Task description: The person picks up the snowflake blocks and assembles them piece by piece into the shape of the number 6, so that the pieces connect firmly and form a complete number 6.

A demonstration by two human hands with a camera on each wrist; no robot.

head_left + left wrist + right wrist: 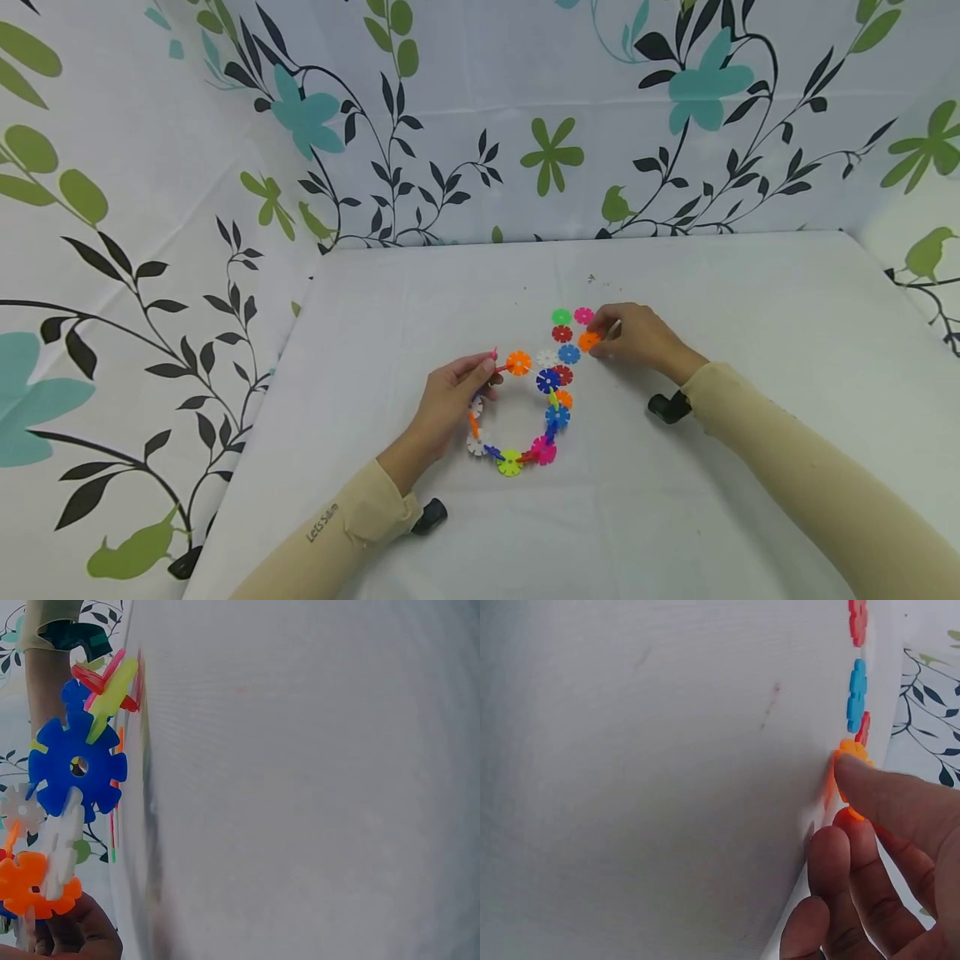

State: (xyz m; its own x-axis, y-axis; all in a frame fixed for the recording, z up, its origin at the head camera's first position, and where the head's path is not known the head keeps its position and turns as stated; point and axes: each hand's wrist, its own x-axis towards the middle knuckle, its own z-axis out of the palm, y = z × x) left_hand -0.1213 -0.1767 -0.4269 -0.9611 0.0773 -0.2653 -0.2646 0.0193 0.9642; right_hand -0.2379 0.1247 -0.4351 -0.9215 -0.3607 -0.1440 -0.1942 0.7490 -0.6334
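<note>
Notched plastic discs of many colours are joined edge to edge into a ring-shaped chain [510, 463]. My left hand [452, 398] pinches it at the upper left, beside a pink disc [494, 354] and an orange disc [518, 363]. In the left wrist view, a blue disc [56, 769] and a white disc [63, 844] of the chain stand upright, linked together. My right hand [633, 337] pinches a loose orange disc [588, 341] between thumb and fingers. Close to it in the right wrist view lies a blue disc [856, 696].
Several loose discs lie just left of my right hand, among them a green disc [561, 317], a pink disc [583, 316] and a red disc [562, 333]. A white cloth covers the table [675, 517]. Behind it hangs a leaf-patterned curtain [465, 83].
</note>
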